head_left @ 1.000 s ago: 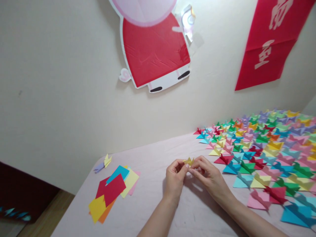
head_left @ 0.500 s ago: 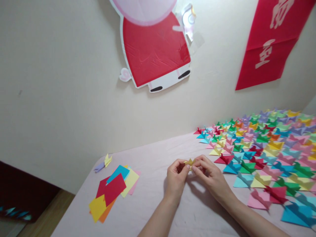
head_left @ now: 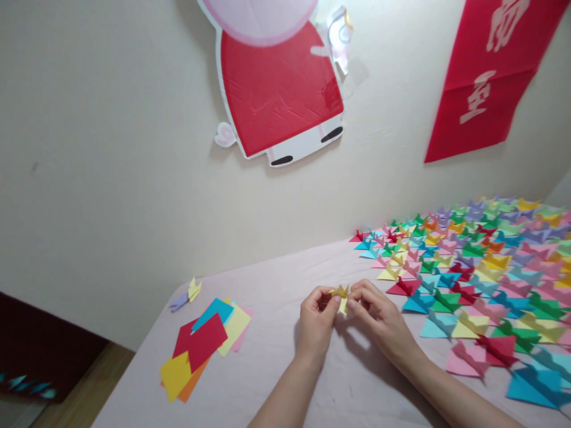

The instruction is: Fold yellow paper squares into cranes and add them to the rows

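Observation:
A small yellow folded paper crane [head_left: 342, 292] is held up between my hands above the cloth-covered table. My left hand [head_left: 317, 318] pinches its left side between thumb and fingers. My right hand [head_left: 377, 310] is closed at the crane's right edge, thumb and fingertips drawn together against it. The fingertips partly cover the folds, so the exact grip of the right hand is hard to see. Both forearms come in from the bottom edge.
Rows of colourful paper cranes [head_left: 473, 285] fill the table's right side. On the left lie loose paper squares [head_left: 209, 340] in several colours, with two folded pieces, one pale yellow [head_left: 194, 289] and one purple [head_left: 179, 302], behind them. A wall [head_left: 134, 178] borders the table's back.
The yellow crane shows more of its body between my fingers, with its points more upright. My right fingertips have shifted slightly away from its middle. The left hand stays nearly in place.

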`<state>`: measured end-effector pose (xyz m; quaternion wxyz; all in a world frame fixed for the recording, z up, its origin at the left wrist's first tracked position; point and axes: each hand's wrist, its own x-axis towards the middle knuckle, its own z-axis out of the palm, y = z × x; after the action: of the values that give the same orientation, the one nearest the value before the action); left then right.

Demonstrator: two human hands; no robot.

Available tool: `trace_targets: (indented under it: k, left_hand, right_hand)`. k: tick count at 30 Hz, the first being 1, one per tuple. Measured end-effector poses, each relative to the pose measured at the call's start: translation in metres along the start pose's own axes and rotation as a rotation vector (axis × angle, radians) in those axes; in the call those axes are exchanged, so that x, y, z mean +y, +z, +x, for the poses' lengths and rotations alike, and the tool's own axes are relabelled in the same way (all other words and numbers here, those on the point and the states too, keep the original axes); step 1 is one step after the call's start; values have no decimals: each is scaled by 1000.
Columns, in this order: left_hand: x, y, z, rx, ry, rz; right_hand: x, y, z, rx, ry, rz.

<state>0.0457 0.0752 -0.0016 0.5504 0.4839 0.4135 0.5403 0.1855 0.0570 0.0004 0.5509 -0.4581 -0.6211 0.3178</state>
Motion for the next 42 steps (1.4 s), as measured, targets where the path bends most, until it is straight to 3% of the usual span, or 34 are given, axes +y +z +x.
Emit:
trace_targets:
  k: [3,5,10,18,26,31,36,42]
  left_hand:
    - [0,-2,1,-48,-22,3]
    - [1,-4,2,-89,-43,5]
    - [8,-11,2,-179,-108,-8]
    - [17,-14,3,-263,-153,-24]
    - [16,-14,1,-310,-130,-20]
    - [16,-14,1,-347,-59,23]
    - [12,-14,2,-359,-65,53]
    - [9,-14,2,-358,-69,72]
  right_hand:
    - [8,-3,3,168,108,128]
    - [13,-5,6,211,175,191]
    - [14,-8,11,48,226,272]
    - [2,-8,11,-30,253,256]
    - [8,-4,9,-38,315,277]
    - [9,-4,7,4,262,220]
    - [7,-3,5,22,135,98]
    - [8,-3,5,7,96,62]
